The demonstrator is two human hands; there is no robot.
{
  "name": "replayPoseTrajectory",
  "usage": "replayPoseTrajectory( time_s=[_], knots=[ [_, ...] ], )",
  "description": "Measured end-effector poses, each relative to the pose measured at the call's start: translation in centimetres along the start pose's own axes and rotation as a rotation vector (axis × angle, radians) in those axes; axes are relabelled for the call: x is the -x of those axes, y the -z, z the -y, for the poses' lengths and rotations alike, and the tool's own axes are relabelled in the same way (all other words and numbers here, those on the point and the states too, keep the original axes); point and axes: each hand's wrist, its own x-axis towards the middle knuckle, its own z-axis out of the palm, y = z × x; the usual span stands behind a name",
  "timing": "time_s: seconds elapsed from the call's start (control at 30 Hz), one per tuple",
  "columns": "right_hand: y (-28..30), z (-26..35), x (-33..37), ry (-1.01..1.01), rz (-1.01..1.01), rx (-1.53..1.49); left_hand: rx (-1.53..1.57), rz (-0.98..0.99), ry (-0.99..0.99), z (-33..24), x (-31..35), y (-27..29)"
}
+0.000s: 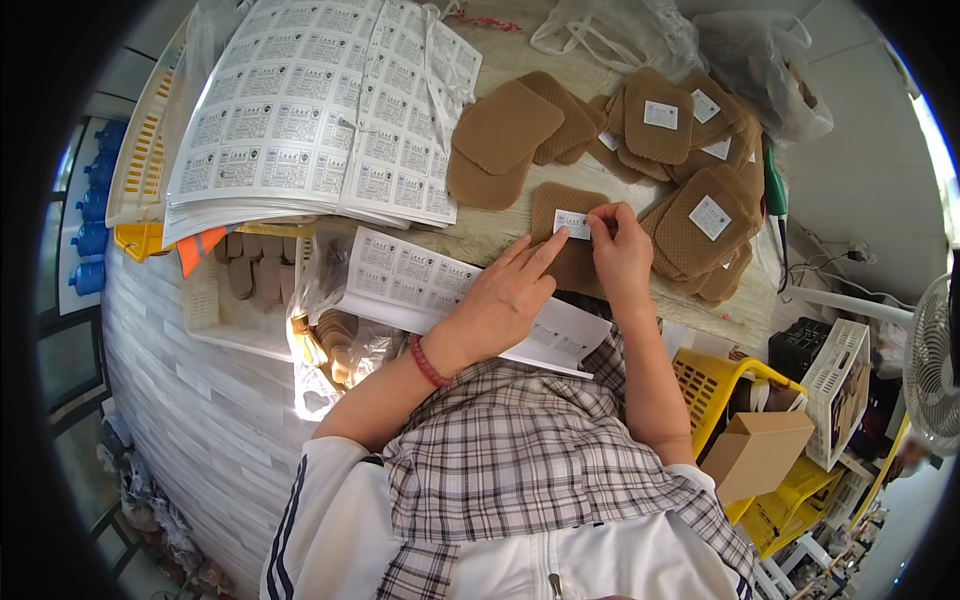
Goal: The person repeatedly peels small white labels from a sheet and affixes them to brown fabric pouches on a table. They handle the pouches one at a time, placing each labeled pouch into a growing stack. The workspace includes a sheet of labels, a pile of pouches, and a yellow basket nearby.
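A brown textured pad (547,203) lies on the table in front of me, with a white printed label (571,223) on its surface. My left hand (505,305) reaches over a label sheet (402,280). Its index finger is stretched out and touches the label's lower left edge. At the label's right end, my right hand (622,250) is closed in a pinch on it. The label sheet slants across the table edge toward my lap, partly under my left forearm. A red bracelet (428,362) circles my left wrist.
Stacked label sheets (290,110) cover the table's far left. Plain brown pads (505,130) lie beyond the worked pad; labelled pads (710,218) are piled to its right. A green-handled tool (774,180) is at the right edge. Yellow crates (705,385) stand lower right, near a fan (935,360).
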Motion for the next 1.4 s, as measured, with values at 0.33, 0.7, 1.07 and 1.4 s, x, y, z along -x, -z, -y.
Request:
replayPoseTrajectory(
  time_s=[0.33,0.7,1.07,1.4],
  knots=[
    [-0.3,0.4,0.6,0.098,-0.076,0.051,-0.055,-0.005,-0.007,-0.1,-0.1,-0.4],
    [-1.2,1.1,1.6,0.320,-0.214,0.329,-0.114,-0.002,0.008,-0.2,0.0,-0.8],
    [-1.0,-1.3,0.8,0.367,-0.350,0.304,-0.099,0.008,0.004,0.1,0.3,-1.3],
    [-1.1,-1.2,0.5,0.474,-0.426,0.296,-0.099,-0.017,-0.028,0.7,0.7,-1.8]
  ],
)
